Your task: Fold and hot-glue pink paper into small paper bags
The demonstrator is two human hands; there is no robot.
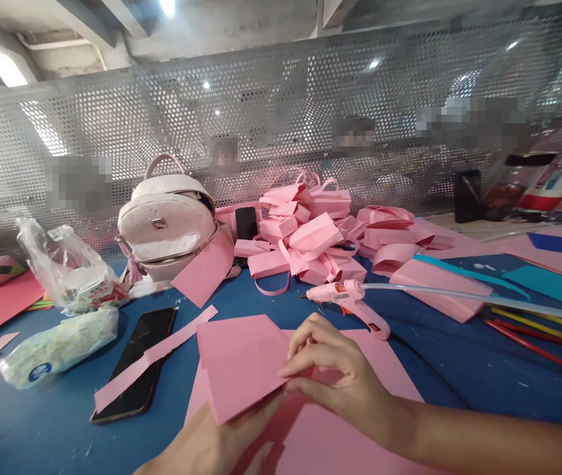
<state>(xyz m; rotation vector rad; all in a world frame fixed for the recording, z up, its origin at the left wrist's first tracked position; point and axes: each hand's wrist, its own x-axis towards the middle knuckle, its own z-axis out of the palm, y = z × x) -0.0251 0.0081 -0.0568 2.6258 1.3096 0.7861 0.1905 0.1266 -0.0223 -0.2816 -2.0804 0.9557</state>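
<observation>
A folded piece of pink paper (pixel 244 363) is held between both hands, above a larger pink sheet (pixel 340 439) on the table. My left hand (pixel 212 439) is under the folded paper, gripping its lower side; some of its fingers are hidden beneath. My right hand (pixel 338 376) pinches the right corner with thumb and fingertips. Just beyond it lies a pink hot glue gun (pixel 353 305) with a long clear glue stick in its back. Left of the held paper, a thin pink paper strip (pixel 155 356) lies across a black phone (pixel 135 366).
Behind the glue gun is a heap of pink paper bags (pixel 311 231). A white backpack (pixel 169 221) stands at back left, near a tissue packet (pixel 61 346) and a clear plastic bag (pixel 73 267). Coloured rods (pixel 548 336) lie at right. A perforated metal panel (pixel 271 119) closes the back.
</observation>
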